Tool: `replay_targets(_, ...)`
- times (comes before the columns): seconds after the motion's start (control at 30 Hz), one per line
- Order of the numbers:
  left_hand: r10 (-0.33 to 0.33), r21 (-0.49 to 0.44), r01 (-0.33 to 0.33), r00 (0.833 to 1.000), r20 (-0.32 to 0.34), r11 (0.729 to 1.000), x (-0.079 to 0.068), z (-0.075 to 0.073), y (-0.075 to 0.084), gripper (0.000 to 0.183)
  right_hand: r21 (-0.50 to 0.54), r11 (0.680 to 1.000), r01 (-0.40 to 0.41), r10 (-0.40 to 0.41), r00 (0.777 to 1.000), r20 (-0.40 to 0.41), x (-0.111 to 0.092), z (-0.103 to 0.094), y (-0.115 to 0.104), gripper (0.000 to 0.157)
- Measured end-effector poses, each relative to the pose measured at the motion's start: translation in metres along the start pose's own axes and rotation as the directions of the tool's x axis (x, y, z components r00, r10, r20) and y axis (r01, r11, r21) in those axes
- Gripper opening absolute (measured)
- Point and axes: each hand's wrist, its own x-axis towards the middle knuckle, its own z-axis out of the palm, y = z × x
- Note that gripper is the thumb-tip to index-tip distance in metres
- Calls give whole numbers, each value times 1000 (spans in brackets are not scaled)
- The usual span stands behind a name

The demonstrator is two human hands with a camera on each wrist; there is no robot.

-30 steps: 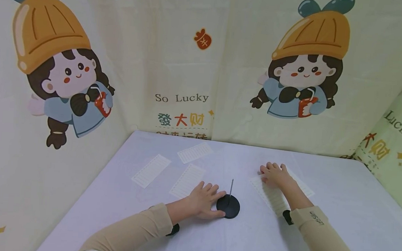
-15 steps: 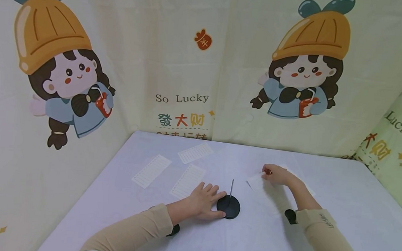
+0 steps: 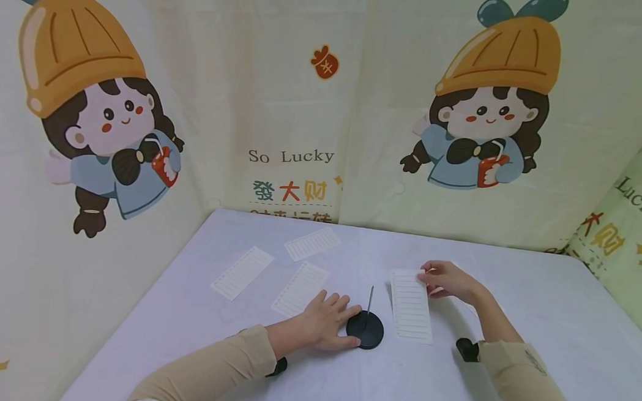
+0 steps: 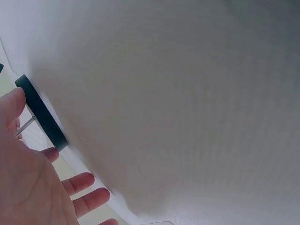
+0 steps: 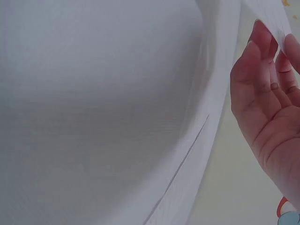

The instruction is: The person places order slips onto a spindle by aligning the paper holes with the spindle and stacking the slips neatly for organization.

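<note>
A receipt spike, with a round black base and an upright metal pin, stands mid-table. My left hand holds the base between thumb and forefinger at its left edge; the other fingers are spread. In the left wrist view the thumb and forefinger touch the rim of the black base. To the right of the spike, my right hand pinches a lined white paper slip by its upper right edge. The slip hangs tilted toward me. The right wrist view shows part of this slip between thumb and fingers.
Three more lined slips lie left of the spike: one near the left hand, one farther left and one toward the back. Part of another slip shows behind the right forearm. A printed curtain stands behind the white table.
My right hand has gone from spread fingers over the slip to pinching it, then raised and turned it beside the spike. The left hand and the spike have not moved.
</note>
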Motion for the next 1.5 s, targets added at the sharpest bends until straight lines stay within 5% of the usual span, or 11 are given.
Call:
replay_targets(0.6,19,-55,-20,1000,-18,998,-1,-4,-1,68,43,997,63,-61,997,-38,-28,1,-16,38)
replay_targets(0.73,22,-157,-27,999,-33,987,-1,-5,-3,65,45,996,76,-74,996,-44,-35,2,-28,38)
replay_targets(0.83,27,-309,-39,999,-45,950,1,-7,-7,63,52,994,96,-94,995,-32,-39,3,-36,37)
replay_targets(0.93,32,-528,-45,999,-34,848,1,-12,-14,61,66,991,116,-115,993,-13,-42,4,-43,32)
replay_targets(1.07,51,-827,-45,999,-20,560,0,-25,-27,59,97,985,142,-145,989,21,-44,7,-51,27)
replay_targets(1.13,52,-910,-45,998,-26,412,-1,-32,-34,56,104,982,156,-160,986,36,-46,9,-55,27)
replay_targets(1.2,37,-953,-54,998,-45,297,-4,-40,-39,50,104,980,171,-177,983,50,-47,11,-58,27)
replay_targets(1.37,-46,-990,-119,991,-123,78,-7,-61,-46,38,96,981,170,-176,983,58,-48,16,-66,30)
replay_targets(1.5,-106,-989,-139,985,-133,-54,-6,-72,-49,34,95,980,176,-183,980,75,-46,21,-71,30)
